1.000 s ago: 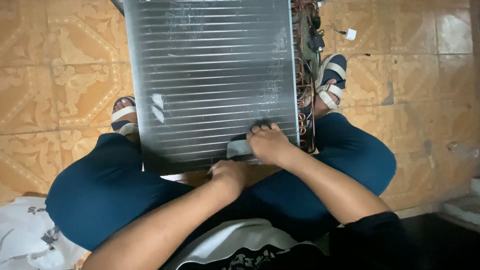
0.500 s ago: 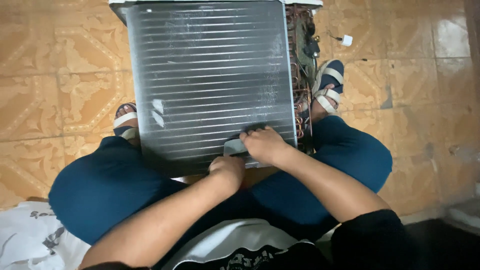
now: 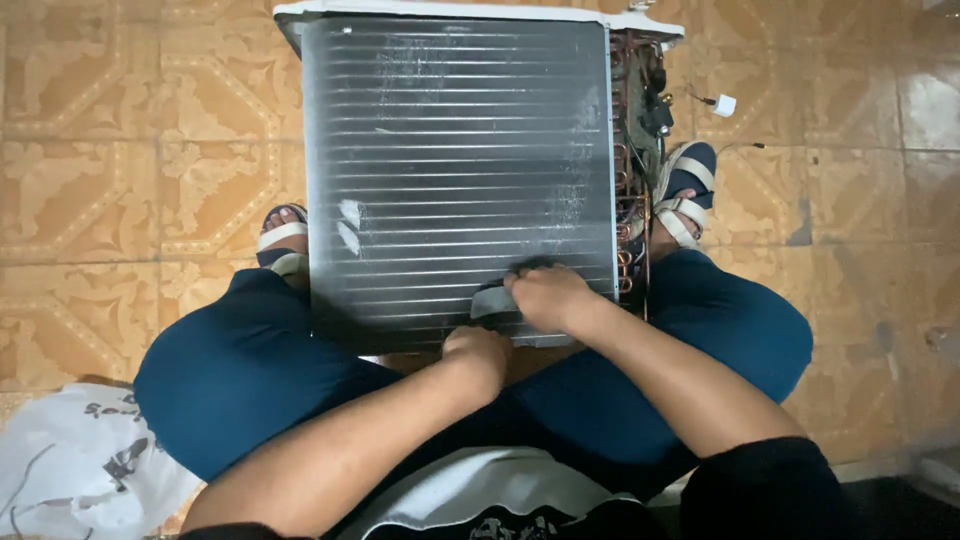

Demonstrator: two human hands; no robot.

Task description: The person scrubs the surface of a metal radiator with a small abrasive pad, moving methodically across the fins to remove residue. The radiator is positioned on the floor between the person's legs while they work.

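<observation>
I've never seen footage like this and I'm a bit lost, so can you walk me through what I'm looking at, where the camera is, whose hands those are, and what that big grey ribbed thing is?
The camera sits on the person's head and looks straight down, so you see their own arms and their legs in blue trousers. They sit on a patterned tile floor, sandalled feet either side of a grey finned metal coil panel, the kind found in an air conditioner, with copper tubing along its right edge. The right hand presses a small grey pad or cloth against the fins. The left hand rests at the panel's lower edge. A white printed bag lies on the floor at lower left.
</observation>
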